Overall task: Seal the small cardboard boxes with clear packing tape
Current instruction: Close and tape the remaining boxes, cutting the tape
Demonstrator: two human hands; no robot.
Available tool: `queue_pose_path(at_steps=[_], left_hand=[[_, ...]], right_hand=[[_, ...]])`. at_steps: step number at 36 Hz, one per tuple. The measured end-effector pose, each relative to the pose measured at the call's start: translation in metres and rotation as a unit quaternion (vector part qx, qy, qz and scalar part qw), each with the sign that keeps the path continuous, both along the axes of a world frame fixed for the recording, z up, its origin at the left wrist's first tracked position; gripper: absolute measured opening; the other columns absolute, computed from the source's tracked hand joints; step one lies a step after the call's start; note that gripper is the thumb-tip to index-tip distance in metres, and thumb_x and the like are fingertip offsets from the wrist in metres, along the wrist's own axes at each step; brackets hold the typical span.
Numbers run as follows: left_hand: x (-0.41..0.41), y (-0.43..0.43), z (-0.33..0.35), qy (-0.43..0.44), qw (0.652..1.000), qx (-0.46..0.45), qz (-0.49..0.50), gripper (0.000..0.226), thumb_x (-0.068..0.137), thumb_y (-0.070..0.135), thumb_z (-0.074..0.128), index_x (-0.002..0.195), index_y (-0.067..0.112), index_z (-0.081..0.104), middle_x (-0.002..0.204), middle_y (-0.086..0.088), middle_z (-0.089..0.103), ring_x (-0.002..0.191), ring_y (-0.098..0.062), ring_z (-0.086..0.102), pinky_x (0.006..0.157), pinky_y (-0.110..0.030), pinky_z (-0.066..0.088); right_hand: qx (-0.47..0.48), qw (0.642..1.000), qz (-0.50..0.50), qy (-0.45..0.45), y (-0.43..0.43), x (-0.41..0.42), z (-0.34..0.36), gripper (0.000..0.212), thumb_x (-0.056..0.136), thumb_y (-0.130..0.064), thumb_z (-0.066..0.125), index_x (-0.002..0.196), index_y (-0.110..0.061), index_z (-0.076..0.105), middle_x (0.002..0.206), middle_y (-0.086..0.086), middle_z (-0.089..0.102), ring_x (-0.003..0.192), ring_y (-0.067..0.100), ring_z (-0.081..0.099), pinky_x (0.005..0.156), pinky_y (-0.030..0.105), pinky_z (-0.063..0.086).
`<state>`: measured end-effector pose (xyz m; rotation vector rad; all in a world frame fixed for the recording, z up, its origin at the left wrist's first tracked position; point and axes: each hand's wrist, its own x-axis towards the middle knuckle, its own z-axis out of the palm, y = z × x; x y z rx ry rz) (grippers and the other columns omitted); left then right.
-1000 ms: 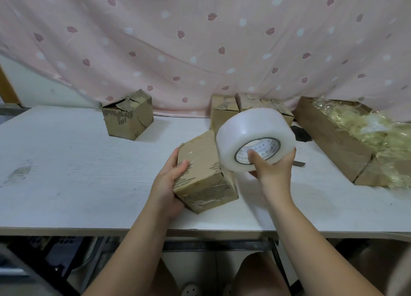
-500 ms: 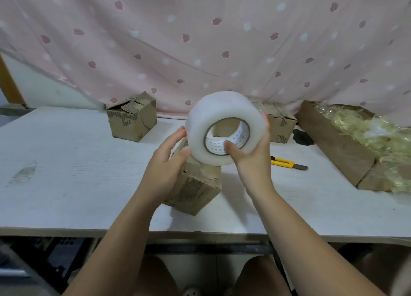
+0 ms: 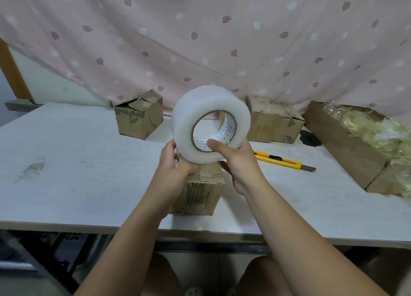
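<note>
The roll of clear packing tape (image 3: 184, 126) is held up off the table (image 3: 89, 173), directly above the small cardboard box (image 3: 200, 195) being worked on, which stands close to the near edge. The roll's open core faces the person, so its axis runs near to far and tape would pay off its rim sideways or downward onto the box top just below. The right hand (image 3: 240, 169) carries the roll. Its grip is clamped on it, with the thumb hooked inside the core against the printed liner and the fingers wrapped round the right of the roll, wrist below and forearm angling in from the near right. The left hand (image 3: 173, 171) is the one nearer the box. It sits at the roll's lower left rim, thumb up against the white side and fingers curled in between roll and box top. Whether that grip pinches a loose tape end or merely steadies the box cannot be told. Judging from this, the next step is freeing the tape end and laying it on the box's top seam. A yellow utility knife (image 3: 278, 159) lies just right of the right hand, handy for the cut. More boxes wait at the far side: an open-flapped box (image 3: 139, 115) on the left and a pair (image 3: 273, 124) on the right.
</note>
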<state>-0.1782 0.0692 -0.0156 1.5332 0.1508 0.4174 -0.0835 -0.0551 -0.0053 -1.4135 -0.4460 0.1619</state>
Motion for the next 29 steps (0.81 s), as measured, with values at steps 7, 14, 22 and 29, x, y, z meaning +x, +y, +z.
queue_pose_path(at_steps=[7,14,22,29], left_hand=[[0.003,0.025,0.010,0.044,0.997,0.068,-0.017,0.068,0.070,0.041,0.076,0.130,0.033,0.045,0.136,0.003,0.047,0.117,-0.014,0.054,0.100,-0.040,0.048],[0.010,0.027,0.007,0.032,0.993,0.048,-0.101,0.067,0.067,0.029,0.077,0.128,0.037,0.050,0.141,0.009,0.047,0.129,-0.006,0.045,0.107,-0.032,0.040],[0.014,0.033,0.000,0.079,0.988,-0.006,-0.133,0.074,0.065,0.019,0.078,0.133,0.013,0.050,0.128,-0.009,0.062,0.117,-0.023,0.060,0.104,-0.045,0.045],[0.011,0.031,0.003,0.086,0.989,0.016,-0.120,0.076,0.049,0.037,0.083,0.120,0.031,0.056,0.140,-0.006,0.047,0.123,-0.024,0.053,0.101,-0.046,0.047]], right_hand=[[-0.029,0.999,0.003,0.036,0.006,-0.005,0.005,0.026,0.083,-0.018,0.076,0.106,-0.021,0.065,0.101,0.003,0.074,0.095,0.019,0.070,0.084,0.037,0.059],[-0.040,0.998,-0.033,0.028,0.003,-0.010,0.001,0.014,0.089,-0.023,0.068,0.102,-0.020,0.066,0.097,-0.001,0.074,0.093,0.014,0.069,0.085,0.036,0.055],[-0.098,0.993,-0.066,-0.010,0.002,-0.010,0.010,0.016,0.087,-0.028,0.069,0.099,-0.016,0.068,0.096,0.003,0.074,0.095,0.020,0.069,0.089,0.053,0.055],[-0.099,0.987,-0.119,-0.038,-0.002,-0.010,0.015,0.007,0.090,-0.026,0.065,0.083,-0.025,0.066,0.086,0.007,0.072,0.087,0.026,0.069,0.080,0.058,0.056]])
